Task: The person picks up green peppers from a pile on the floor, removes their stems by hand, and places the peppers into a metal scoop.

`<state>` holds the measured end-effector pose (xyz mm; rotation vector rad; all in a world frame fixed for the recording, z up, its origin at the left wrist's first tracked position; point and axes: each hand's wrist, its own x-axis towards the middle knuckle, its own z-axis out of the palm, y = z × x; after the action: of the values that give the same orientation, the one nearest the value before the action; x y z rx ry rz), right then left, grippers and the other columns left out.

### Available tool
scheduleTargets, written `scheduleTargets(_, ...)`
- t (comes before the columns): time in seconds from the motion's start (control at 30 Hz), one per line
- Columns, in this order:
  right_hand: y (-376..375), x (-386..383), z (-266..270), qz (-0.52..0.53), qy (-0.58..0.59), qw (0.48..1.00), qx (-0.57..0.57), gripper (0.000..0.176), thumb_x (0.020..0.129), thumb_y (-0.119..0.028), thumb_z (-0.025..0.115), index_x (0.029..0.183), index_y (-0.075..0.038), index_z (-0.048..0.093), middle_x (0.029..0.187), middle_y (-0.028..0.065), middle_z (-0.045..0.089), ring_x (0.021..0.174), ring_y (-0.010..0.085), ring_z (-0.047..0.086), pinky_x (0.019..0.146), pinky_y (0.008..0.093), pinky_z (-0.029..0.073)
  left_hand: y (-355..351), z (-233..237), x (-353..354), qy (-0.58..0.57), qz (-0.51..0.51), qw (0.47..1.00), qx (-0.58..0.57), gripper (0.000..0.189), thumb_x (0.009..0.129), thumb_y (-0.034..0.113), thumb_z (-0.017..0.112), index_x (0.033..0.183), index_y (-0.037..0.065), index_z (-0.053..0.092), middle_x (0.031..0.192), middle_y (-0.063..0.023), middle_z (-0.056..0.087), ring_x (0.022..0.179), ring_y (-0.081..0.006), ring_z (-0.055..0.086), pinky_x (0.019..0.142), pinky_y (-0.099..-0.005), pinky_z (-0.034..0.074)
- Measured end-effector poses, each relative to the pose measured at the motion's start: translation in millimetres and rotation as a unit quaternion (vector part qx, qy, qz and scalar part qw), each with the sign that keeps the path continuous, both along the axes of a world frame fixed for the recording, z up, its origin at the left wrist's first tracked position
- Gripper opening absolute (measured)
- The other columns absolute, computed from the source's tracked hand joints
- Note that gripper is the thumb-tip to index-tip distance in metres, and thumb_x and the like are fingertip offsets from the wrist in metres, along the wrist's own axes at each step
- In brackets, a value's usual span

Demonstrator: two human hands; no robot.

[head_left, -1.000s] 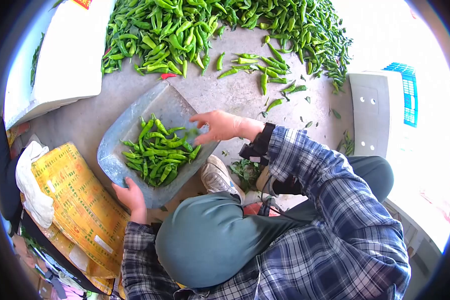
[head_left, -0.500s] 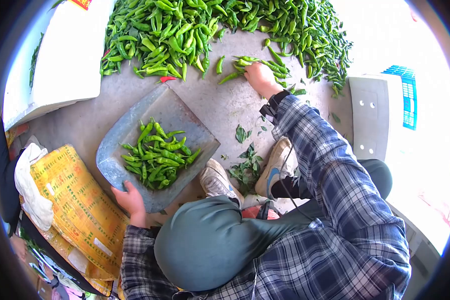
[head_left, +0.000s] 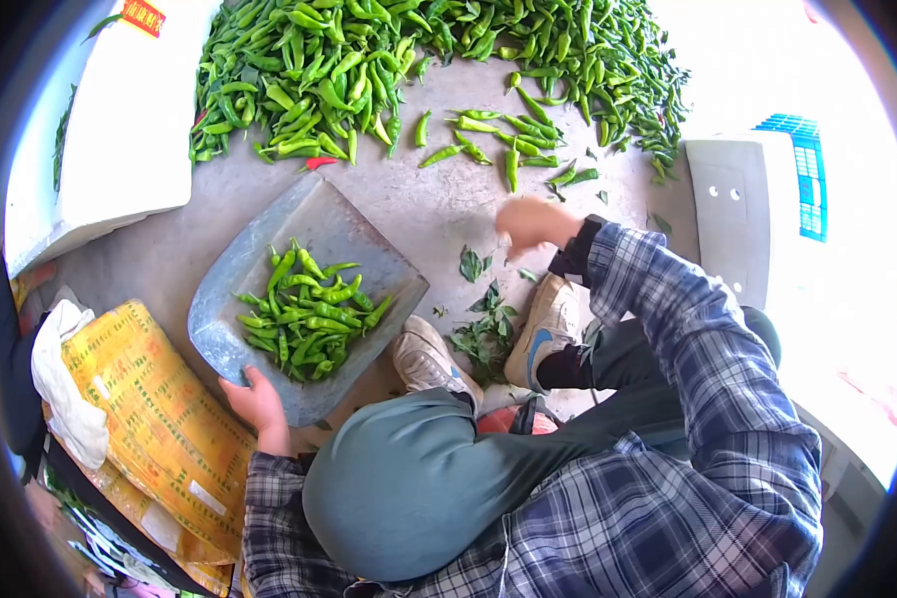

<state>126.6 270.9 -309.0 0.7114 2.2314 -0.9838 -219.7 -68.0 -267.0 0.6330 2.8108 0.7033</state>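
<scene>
A grey metal scoop (head_left: 369, 224) lies tilted on the floor, with a heap of green chillies (head_left: 314, 314) in it. My left hand (head_left: 257, 404) grips its near left rim, thumb on top and the other fingers hidden beneath. My right hand (head_left: 536, 224) is above the floor between the scattered chillies and my shoes, slightly blurred. Its fingers are loosely bent, thumb apart, and nothing shows in them. Several loose green chillies (head_left: 523, 140) lie just beyond it. Torn leaves (head_left: 488, 324) are on the floor below it, by my shoes.
A large pile of green chillies (head_left: 299, 75) spreads across the back. One red chilli (head_left: 320, 162) lies by the scoop's tip. A white foam box (head_left: 130, 110) stands at left, a yellow-taped box (head_left: 154, 399) nearer. At right are a grey-white container (head_left: 728, 219) and blue basket (head_left: 807, 179).
My right hand has left the loose chillies and come back toward my shoes. Those chillies now lie more spread out, one nearer me. My left hand keeps its hold on the scoop.
</scene>
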Motion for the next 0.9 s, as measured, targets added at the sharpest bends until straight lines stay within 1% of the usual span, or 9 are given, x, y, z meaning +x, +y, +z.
scheduleTargets(0.03, -1, 7, -9, 0.044, 0.052, 0.972, 0.225, 0.009, 0.073, -0.012, 0.054, 0.073, -0.007, 0.061, 0.065, 0.0071, 0.063, 0.063, 0.0263, 0.063, 0.059, 0.0396, 0.049, 0, 0, 0, -0.001, -0.002, 1.000, -0.001, 0.038, 0.080, 0.014, 0.055, 0.110, -0.007, 0.044, 0.098, -0.0259, 0.057, 0.090, -0.0389, 0.056, 0.079, -0.0407, 0.042)
scheduleTargets(0.07, 21, -18, -4, -0.079, -0.019, 0.951, 0.297, 0.014, 0.072, -0.018, 0.056, 0.080, -0.008, 0.063, 0.075, 0.0102, 0.064, 0.072, 0.0329, 0.061, 0.065, 0.0411, 0.048, -1, -1, 0, -0.015, 0.007, 1.000, -0.002, 0.038, 0.080, 0.014, 0.055, 0.110, -0.007, 0.044, 0.099, -0.0261, 0.057, 0.090, -0.0391, 0.056, 0.079, -0.0408, 0.042)
scheduleTargets(0.1, 30, -25, 0, -0.225, 0.026, 0.934, 0.275, 0.019, 0.072, -0.022, 0.058, 0.084, -0.008, 0.062, 0.082, 0.0137, 0.062, 0.078, 0.0345, 0.060, 0.067, 0.0423, 0.047, -1, -1, -1, -0.027, 0.016, 1.000, -0.001, 0.039, 0.080, 0.014, 0.056, 0.110, -0.008, 0.044, 0.099, -0.0264, 0.057, 0.090, -0.0394, 0.056, 0.079, -0.0409, 0.042)
scheduleTargets(0.23, 37, -38, -8, -0.291, 0.091, 0.907, 0.291, 0.019, 0.072, -0.024, 0.060, 0.079, -0.006, 0.059, 0.081, 0.0165, 0.062, 0.075, 0.0354, 0.059, 0.067, 0.0423, 0.047, -3, -3, -2, -0.020, 0.009, 1.000, 0.009, 0.040, 0.080, 0.014, 0.055, 0.111, -0.009, 0.043, 0.099, -0.0269, 0.057, 0.091, -0.0401, 0.055, 0.080, -0.0410, 0.042)
scheduleTargets(0.43, 35, -40, -16, -0.326, 0.048, 0.900, 0.286, 0.021, 0.071, -0.024, 0.060, 0.078, -0.004, 0.059, 0.080, 0.0183, 0.061, 0.077, 0.0357, 0.059, 0.068, 0.0429, 0.047, -4, -4, -3, -0.009, -0.005, 1.000, -0.018, 0.040, 0.081, 0.014, 0.054, 0.112, -0.009, 0.043, 0.101, -0.0274, 0.056, 0.092, -0.0400, 0.055, 0.081, -0.0409, 0.042)
scheduleTargets(0.53, 39, -30, -4, -0.265, 0.025, 0.926, 0.269, 0.024, 0.070, -0.025, 0.059, 0.078, -0.002, 0.055, 0.078, 0.0186, 0.061, 0.077, 0.0356, 0.059, 0.068, 0.0432, 0.047, -5, -6, -4, -0.011, -0.007, 1.000, 0.002, 0.041, 0.081, 0.015, 0.054, 0.112, -0.009, 0.042, 0.102, -0.0276, 0.055, 0.093, -0.0401, 0.054, 0.081, -0.0409, 0.041)
scheduleTargets(0.67, 34, -30, 4, -0.319, 0.050, 0.900, 0.292, 0.022, 0.072, -0.024, 0.056, 0.083, -0.004, 0.054, 0.080, 0.0179, 0.060, 0.075, 0.0355, 0.059, 0.067, 0.0439, 0.047, -3, -4, -4, -0.021, 0.005, 1.000, -0.004, 0.041, 0.081, 0.016, 0.054, 0.112, -0.009, 0.043, 0.102, -0.0272, 0.055, 0.093, -0.0398, 0.054, 0.081, -0.0406, 0.041)
scheduleTargets(0.77, 21, -55, 5, -0.183, 0.148, 0.919, 0.316, 0.014, 0.075, -0.017, 0.052, 0.086, -0.009, 0.055, 0.079, 0.0159, 0.054, 0.074, 0.0335, 0.058, 0.065, 0.0430, 0.046, -4, -3, -3, -0.021, 0.005, 1.000, -0.019, 0.040, 0.081, 0.016, 0.054, 0.111, -0.008, 0.043, 0.100, -0.0268, 0.056, 0.092, -0.0402, 0.054, 0.080, -0.0407, 0.042)
scheduleTargets(0.9, 19, -78, -13, -0.076, 0.116, 0.932, 0.335, 0.011, 0.074, -0.009, 0.053, 0.085, -0.009, 0.053, 0.082, 0.0155, 0.053, 0.070, 0.0323, 0.059, 0.060, 0.0406, 0.047, -2, 0, -3, -0.027, 0.015, 0.999, -0.034, 0.040, 0.081, 0.018, 0.055, 0.110, -0.007, 0.044, 0.098, -0.0265, 0.057, 0.089, -0.0409, 0.055, 0.078, -0.0415, 0.042)
